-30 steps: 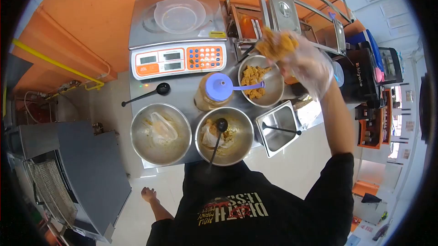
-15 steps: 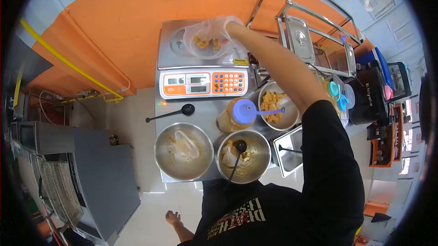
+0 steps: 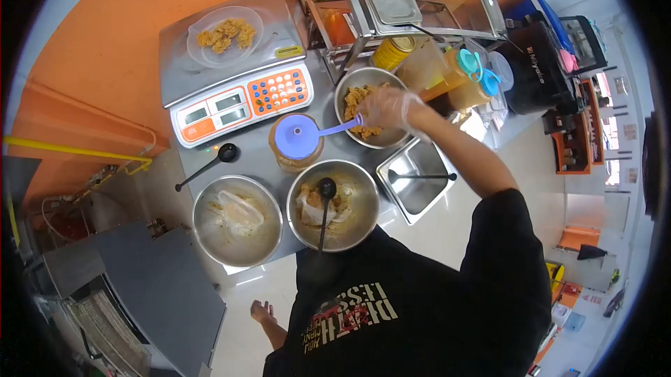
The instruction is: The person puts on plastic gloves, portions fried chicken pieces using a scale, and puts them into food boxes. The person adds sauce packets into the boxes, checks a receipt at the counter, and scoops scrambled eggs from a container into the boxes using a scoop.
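At the round steel bowl point(image 3: 370, 77), the plastic-gloved right hand point(image 3: 391, 110) partly hides craggy golden pieces point(image 3: 354, 101), its grip unclear.

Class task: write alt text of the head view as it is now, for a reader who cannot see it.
A gloved right hand is over a steel bowl of golden-brown pieces; the left hand hangs low. Beyond, a scale bears a clear bowl of similar pieces. Nearer stand a purple-lidded jar and two more steel bowls.
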The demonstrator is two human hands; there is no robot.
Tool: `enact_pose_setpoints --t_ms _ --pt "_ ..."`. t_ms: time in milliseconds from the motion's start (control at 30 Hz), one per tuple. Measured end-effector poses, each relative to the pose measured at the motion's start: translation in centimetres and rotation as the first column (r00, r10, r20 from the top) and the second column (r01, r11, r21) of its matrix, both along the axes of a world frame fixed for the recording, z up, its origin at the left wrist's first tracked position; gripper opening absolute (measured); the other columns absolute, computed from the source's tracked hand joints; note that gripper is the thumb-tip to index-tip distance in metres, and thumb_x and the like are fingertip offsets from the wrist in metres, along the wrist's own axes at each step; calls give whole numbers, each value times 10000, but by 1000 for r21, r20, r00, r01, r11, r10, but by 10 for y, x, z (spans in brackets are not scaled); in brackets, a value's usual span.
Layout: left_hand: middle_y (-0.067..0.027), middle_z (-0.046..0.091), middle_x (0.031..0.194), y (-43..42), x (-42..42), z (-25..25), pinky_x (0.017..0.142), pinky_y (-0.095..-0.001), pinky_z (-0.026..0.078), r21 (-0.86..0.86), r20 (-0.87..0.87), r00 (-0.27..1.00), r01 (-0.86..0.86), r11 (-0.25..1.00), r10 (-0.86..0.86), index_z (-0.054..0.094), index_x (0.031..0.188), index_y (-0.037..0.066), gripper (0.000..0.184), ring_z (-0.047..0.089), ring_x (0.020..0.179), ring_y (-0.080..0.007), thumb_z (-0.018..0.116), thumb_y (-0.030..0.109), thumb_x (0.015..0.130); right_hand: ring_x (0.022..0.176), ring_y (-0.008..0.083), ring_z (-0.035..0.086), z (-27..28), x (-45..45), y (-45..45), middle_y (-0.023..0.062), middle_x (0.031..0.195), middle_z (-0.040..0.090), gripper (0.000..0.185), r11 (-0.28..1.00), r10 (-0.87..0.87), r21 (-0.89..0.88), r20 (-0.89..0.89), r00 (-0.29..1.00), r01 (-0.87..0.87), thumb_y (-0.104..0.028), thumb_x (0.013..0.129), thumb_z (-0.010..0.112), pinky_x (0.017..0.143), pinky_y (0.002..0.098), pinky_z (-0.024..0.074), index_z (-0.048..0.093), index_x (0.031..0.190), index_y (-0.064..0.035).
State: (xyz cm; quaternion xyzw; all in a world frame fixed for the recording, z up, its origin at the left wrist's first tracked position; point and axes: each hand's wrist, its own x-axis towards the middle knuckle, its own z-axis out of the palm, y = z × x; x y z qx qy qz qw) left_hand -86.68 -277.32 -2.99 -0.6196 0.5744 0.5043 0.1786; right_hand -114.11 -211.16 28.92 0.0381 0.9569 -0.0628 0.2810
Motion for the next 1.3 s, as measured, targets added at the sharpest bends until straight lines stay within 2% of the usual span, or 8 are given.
enact_pose_setpoints --t_ms 233,600,833,933,1033,1133,1233,1300 --pt "-65 596 1237 1 -43 8 784 -440 514 -40 -173 983 53 998 -60 550 1272 136 333 642 979 -285 558 230 953 1015 376 658 -76 20 5 223 1017 688 458 992 -105 50 -163 981 114 -451 820 691 911 459 510 671 1093 -83" --pt "-43 591 1134 15 7 4 704 -391 527 10 -12 1000 10 1000 -10 570 1241 127 363 658 962 -276 560 231 894 976 368 664 -56 29 24 190 1017 704 381 960 -266 -174 -335 904 218 -357 824 740 879 438 513 678 1086 -88" --pt "-54 583 1196 9 2 -5 748 -405 540 0 -8 1000 15 1000 -15 562 1274 125 381 657 1009 -296 539 214 905 942 341 675 -20 23 14 191 951 707 376 695 -666 -327 39 745 640 -419 832 736 847 426 522 712 948 -62" --pt "-72 571 1281 6 -12 0 803 -422 541 4 -61 998 23 1000 -22 540 1313 109 401 643 1080 -333 530 204 924 935 335 676 -31 27 3 188 943 705 422 981 -194 -33 -106 975 192 -465 828 729 844 431 520 710 949 -61" --pt "-82 559 1323 3 -26 3 832 -436 535 9 -87 996 17 1000 -16 529 1330 103 408 639 1089 -339 528 198 934 854 406 662 -49 29 1 212 897 691 507 984 -176 -21 -228 958 176 -535 789 753 742 464 528 707 934 -52" --pt "-80 552 1348 -1 -34 4 836 -449 533 -1 -123 992 32 999 -32 533 1324 107 394 638 1092 -340 528 187 938 807 357 673 -24 29 -3 189 873 687 446 964 -266 -66 -268 926 258 -473 785 780 716 438 532 704 920 -55" --pt "-73 563 1320 -4 -36 6 816 -449 532 -7 -116 993 27 1000 -28 543 1312 115 390 642 1078 -334 536 193 930 717 267 665 24 24 -10 144 772 664 353 898 -415 -289 -309 856 331 -379 794 793 669 394 528 698 905 -58" --pt "-66 572 1290 -5 -30 5 794 -443 531 -5 -95 995 22 1000 -22 551 1303 120 388 646 1063 -328 544 204 924 589 142 604 52 -1 -8 55 680 617 259 941 -262 -299 -352 899 157 -296 813 789 544 309 497 670 858 -70"
